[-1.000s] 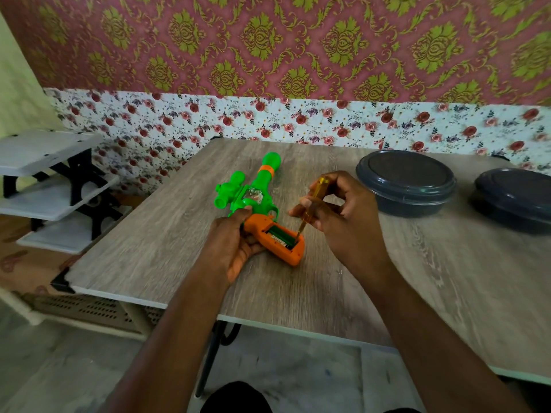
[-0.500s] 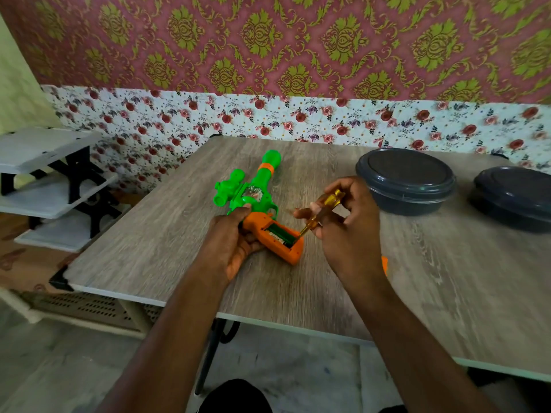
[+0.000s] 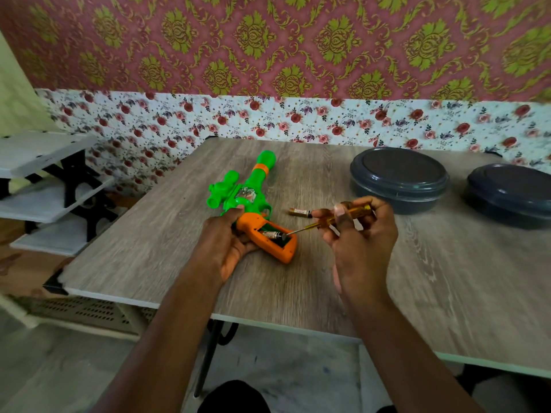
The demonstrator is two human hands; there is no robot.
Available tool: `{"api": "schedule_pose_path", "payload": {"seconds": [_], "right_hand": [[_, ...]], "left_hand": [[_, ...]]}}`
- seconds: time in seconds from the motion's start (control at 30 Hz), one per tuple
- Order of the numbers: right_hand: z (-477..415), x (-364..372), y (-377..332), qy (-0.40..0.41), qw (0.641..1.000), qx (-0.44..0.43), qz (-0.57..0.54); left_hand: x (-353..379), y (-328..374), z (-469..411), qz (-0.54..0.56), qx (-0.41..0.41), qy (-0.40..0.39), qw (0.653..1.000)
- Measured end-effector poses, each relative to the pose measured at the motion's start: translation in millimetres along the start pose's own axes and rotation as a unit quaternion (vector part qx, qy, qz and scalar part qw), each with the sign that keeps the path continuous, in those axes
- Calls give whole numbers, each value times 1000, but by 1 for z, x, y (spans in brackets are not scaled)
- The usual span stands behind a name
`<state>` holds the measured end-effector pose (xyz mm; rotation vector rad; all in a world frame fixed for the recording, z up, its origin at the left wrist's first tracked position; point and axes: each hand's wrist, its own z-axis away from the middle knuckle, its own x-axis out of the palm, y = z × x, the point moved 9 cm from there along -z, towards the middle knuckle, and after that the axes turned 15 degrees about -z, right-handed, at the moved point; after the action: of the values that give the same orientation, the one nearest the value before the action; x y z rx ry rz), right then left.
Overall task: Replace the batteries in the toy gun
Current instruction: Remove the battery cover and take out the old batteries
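progress: compartment open in the orange grip; one cell out, one in with the screwdriver tip at it, likely prying; fresh cells and cover still to go.
toy gun: on table, grip held by left hand.
right hand: fingers wrapped round screwdriver handle.
batteries: 2. seated battery between the hands, loose battery just beyond right fingertips.
containers: 2. near container, far container, both beyond right hand.

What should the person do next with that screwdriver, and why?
Probably pry the seated battery out: the screwdriver tip sits at its end in the toy gun's open grip, the left hand steadies it, and a loose battery lies nearby.
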<state>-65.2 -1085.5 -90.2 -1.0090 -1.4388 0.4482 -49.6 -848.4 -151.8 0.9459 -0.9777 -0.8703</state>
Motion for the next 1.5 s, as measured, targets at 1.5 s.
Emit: {"api": "schedule_pose_path", "payload": {"seconds": [1.5], "right_hand": [[-48,61,43,-325,701,-90,628]], "left_hand": [[1,14,15,-75,105,77,989]]}}
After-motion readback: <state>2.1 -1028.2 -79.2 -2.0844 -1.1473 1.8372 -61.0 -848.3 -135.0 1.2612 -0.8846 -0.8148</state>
